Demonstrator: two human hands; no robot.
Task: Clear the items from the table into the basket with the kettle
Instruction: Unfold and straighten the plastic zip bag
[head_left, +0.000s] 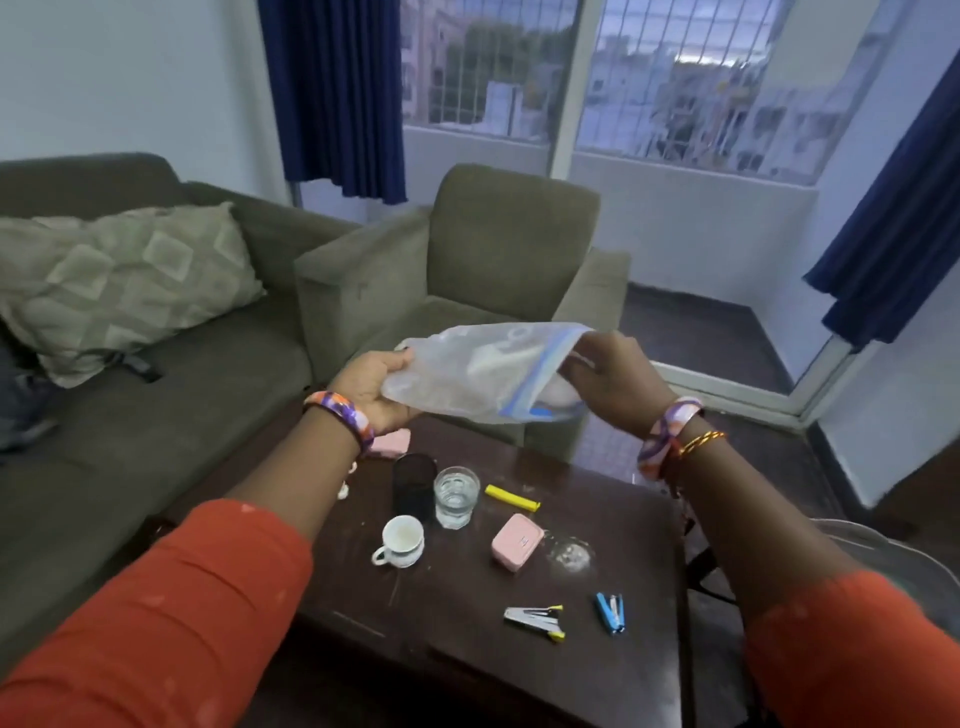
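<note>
Olive fabric sofa (156, 374) on the left with a diamond-patterned cushion (124, 283), matching boxy armchair (467, 270) straight ahead. Dark wooden table (467, 649) below, square-cornered, its top scuffed and dusty.

Clear plastic zip bag (483, 371) is held up in the air above the far edge of the table, between both hands, roughly flat and crinkled, blue zip strip at its right end; something pale shows through it, can't tell what. Left hand (371, 389) grips the closed end, thumb on top and fingers curled under, pinching the plastic. Right hand (613, 384) is at the zip end, fingers tucked behind or into the opening; exact finger position can't tell. Orange sleeves, swirl-patterned bangles on both wrists.

On the table: black mesh cylinder pen holder (414, 486), ribbed clear glass tumbler (456, 496) just beside it, white ceramic cup (401, 541) with handle in front of them. Rounded pink case (517, 542) mid-table, another pink item (390, 442) partly hidden under the left wrist. Yellow marker (511, 498) lying flat, small clear glass lump (570, 555) by the pink case. Near edge: grey-yellow stapler (535, 619), blue stapler (610, 613).

No basket or kettle in frame.
</note>
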